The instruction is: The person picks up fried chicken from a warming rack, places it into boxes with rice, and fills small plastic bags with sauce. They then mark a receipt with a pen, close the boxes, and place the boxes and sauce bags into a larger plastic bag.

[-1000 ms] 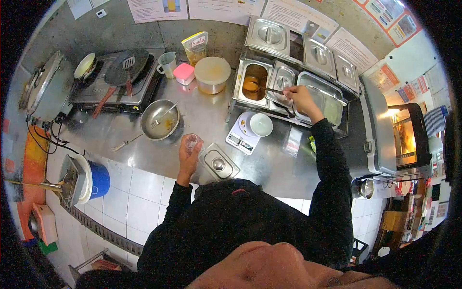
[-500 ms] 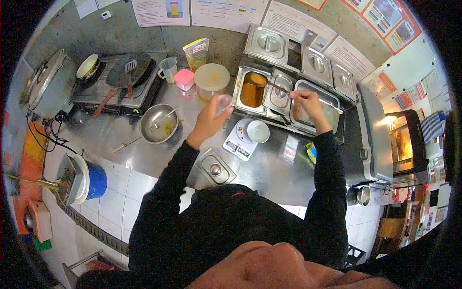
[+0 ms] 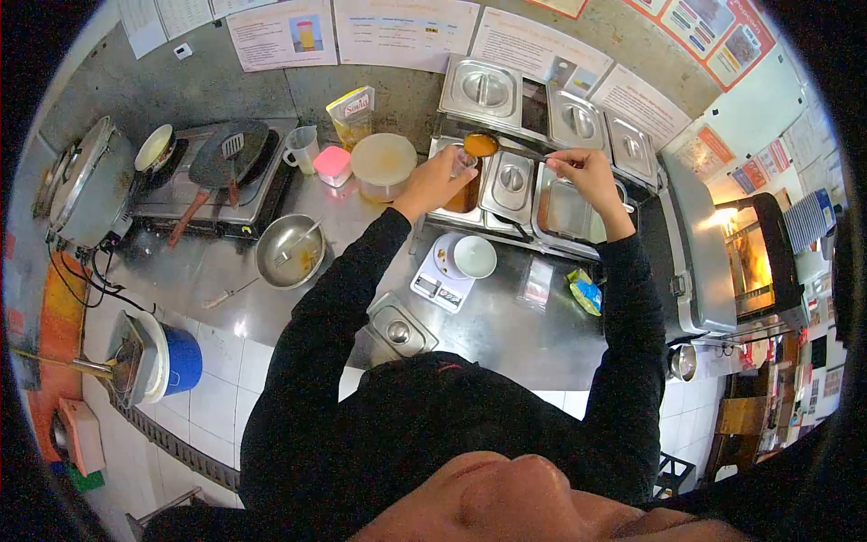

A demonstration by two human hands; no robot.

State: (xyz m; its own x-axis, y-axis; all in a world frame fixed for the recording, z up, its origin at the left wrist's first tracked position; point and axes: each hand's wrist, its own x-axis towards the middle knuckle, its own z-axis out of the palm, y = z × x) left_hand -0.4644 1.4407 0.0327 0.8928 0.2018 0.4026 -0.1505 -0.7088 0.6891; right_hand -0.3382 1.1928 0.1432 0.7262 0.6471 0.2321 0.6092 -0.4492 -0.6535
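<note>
My right hand (image 3: 589, 181) grips the handle of a ladle (image 3: 480, 144), whose bowl is full of orange-brown sauce. In my left hand (image 3: 433, 188) is a small clear cup (image 3: 463, 163), held close beside the ladle's bowl over the sauce pan. The sauce in the steel pan (image 3: 464, 198) is partly hidden by my left hand. Next to that pan sits a lidded steel container (image 3: 508, 185). Below my hands, a white bowl (image 3: 475, 257) rests on the kitchen scale (image 3: 440, 286).
A loose steel lid (image 3: 399, 331) lies near the counter's front edge. To the left stand a frying pan (image 3: 290, 252) with a fork, a round tub (image 3: 384, 163), a pink-lidded box (image 3: 333, 167) and a stove (image 3: 262, 194). A blue-green packet (image 3: 585, 292) lies at right.
The ladle's bowl has risen from the sauce pan, filled with sauce. My left hand has moved right with the cup, up to the ladle. The view has shifted slightly.
</note>
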